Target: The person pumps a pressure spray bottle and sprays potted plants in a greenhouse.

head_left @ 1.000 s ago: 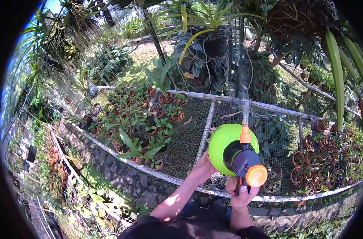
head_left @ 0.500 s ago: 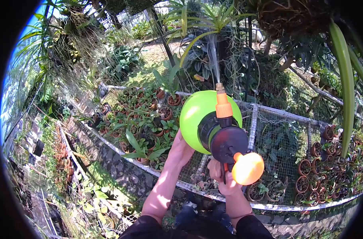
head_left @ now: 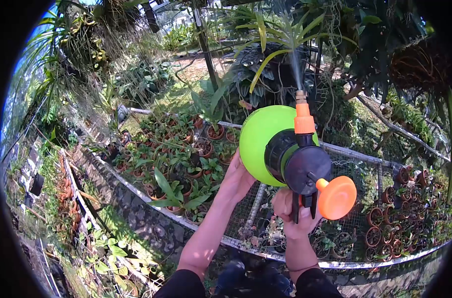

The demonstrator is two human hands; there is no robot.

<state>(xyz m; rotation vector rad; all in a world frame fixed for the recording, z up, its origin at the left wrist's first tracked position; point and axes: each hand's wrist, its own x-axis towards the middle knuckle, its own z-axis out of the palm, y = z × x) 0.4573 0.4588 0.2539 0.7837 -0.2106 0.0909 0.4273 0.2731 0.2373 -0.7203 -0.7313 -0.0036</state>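
Note:
A pressure sprayer [head_left: 265,144] with a lime-green tank, black collar and orange pump knob is held up in front of me. Water shoots from its brass-tipped orange nozzle [head_left: 304,116] up toward a hanging plant with long strap leaves [head_left: 290,42]. My right hand [head_left: 295,216] is wrapped round the black handle and trigger, below the pump head. Against the lower left of the green tank, my left hand [head_left: 238,179] supports it from beneath; its fingertips are hidden behind the tank.
Below is a raised wire-mesh bench with a pale frame [head_left: 280,257]. Potted plants [head_left: 186,164] crowd its left part, and more small clay pots [head_left: 385,233] stand at right. A root mass [head_left: 419,67] hangs at upper right. A stone wall [head_left: 141,221] runs under the bench.
The sprayer and both hands have shifted right in view, with the nozzle slightly higher. The view has turned too. Water keeps spraying, and both hands keep their hold.

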